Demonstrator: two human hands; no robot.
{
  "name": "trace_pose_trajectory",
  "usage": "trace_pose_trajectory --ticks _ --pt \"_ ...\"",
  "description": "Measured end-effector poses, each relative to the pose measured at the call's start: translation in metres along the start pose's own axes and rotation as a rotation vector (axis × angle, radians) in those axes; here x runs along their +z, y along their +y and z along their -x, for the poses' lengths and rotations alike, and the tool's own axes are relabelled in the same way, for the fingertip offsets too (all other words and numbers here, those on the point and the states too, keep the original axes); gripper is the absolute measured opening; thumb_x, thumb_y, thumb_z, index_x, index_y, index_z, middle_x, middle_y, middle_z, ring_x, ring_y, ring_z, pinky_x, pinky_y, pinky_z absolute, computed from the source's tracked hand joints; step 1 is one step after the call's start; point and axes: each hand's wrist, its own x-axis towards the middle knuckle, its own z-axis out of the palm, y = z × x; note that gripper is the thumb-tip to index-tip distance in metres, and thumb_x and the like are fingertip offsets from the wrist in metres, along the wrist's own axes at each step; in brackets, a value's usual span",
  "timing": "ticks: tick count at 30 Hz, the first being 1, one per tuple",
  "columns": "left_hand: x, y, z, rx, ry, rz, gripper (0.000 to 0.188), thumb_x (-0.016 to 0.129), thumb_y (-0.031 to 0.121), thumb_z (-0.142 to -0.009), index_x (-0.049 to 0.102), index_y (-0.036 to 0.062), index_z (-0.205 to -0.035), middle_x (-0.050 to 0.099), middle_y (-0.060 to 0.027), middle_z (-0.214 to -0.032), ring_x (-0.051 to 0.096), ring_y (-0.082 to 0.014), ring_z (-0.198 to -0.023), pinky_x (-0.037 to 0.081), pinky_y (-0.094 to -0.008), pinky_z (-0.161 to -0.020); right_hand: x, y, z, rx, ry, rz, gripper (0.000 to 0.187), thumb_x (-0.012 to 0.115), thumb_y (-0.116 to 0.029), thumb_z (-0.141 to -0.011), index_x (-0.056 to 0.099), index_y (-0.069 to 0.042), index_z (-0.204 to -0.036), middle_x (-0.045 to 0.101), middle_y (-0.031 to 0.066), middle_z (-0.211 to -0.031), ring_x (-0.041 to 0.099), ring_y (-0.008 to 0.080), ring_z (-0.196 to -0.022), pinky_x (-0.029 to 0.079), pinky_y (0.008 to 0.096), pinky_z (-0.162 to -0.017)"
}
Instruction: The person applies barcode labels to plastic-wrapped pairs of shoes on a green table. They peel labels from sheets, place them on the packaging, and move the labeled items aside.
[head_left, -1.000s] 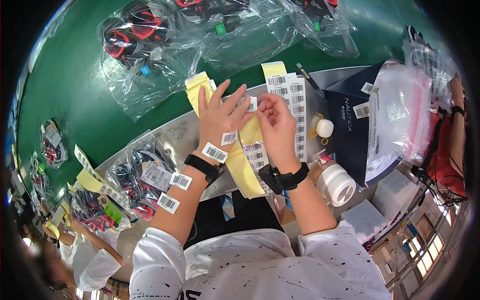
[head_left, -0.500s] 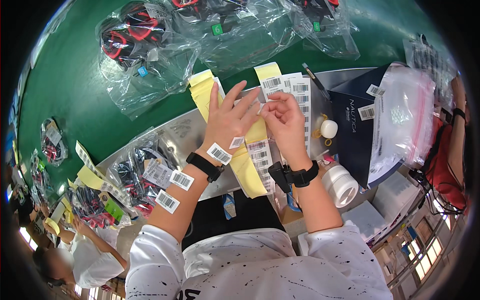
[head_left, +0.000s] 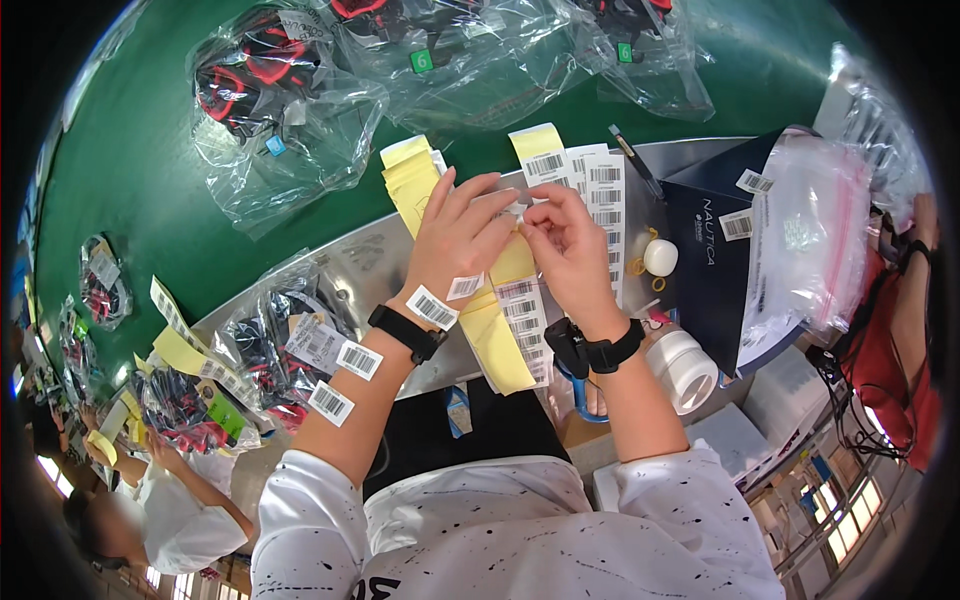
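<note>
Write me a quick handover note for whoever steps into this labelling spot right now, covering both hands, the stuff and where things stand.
Left hand: flat on the yellow backing strips, barcode stickers stuck on its back, wrist and forearm.
Right hand: fingertips pinching at a barcode label at the sheet's edge; not yet clearly peeled free.
Label sheets lie just beyond the hands on the grey tray.
Bagged items wait on the green table; one labelled bag sits at the left.
Done: several labels gone from the strips. Left: the rest.

White speckled sleeves (head_left: 310, 510), black wristbands (head_left: 405, 332).
</note>
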Motion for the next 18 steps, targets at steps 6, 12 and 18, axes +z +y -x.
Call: trace_pose_trajectory --ticks 6,12,18 --pt "-0.008 -0.001 -0.008 0.042 -0.023 0.079 0.021 0.073 0.005 -0.074 0.066 0.0062 -0.093 0.065 -0.0065 -0.116 0.056 -0.0294 -0.12 0.04 -0.0527 -0.106 -0.004 0.0 -0.001 -0.143 -0.047 0.12 0.037 0.056 0.006 -0.09 0.054 -0.004 -0.126 0.065 0.009 -0.087 0.062 0.0132 -0.072 0.049 0.026 -0.065" --pt "-0.011 0.001 -0.012 0.079 -0.025 -0.017 0.017 0.07 0.003 -0.077 0.064 0.0047 -0.093 0.065 -0.0064 -0.113 0.056 -0.0286 -0.118 0.041 -0.0483 -0.104 -0.001 -0.006 0.001 -0.094 -0.053 0.012 0.041 0.054 0.007 -0.091 0.05 -0.004 -0.13 0.064 0.0099 -0.089 0.063 0.0151 -0.077 0.05 0.0276 -0.07" --pt "-0.004 -0.002 -0.01 -0.042 0.01 0.076 0.009 0.063 0.002 -0.083 0.063 0.0038 -0.093 0.066 -0.0087 -0.108 0.058 -0.029 -0.112 0.043 -0.0458 -0.098 0.0 -0.005 0.002 -0.086 -0.065 0.014 0.04 0.054 0.007 -0.091 0.049 -0.003 -0.13 0.064 0.0087 -0.089 0.061 0.0135 -0.081 0.05 0.0261 -0.075"
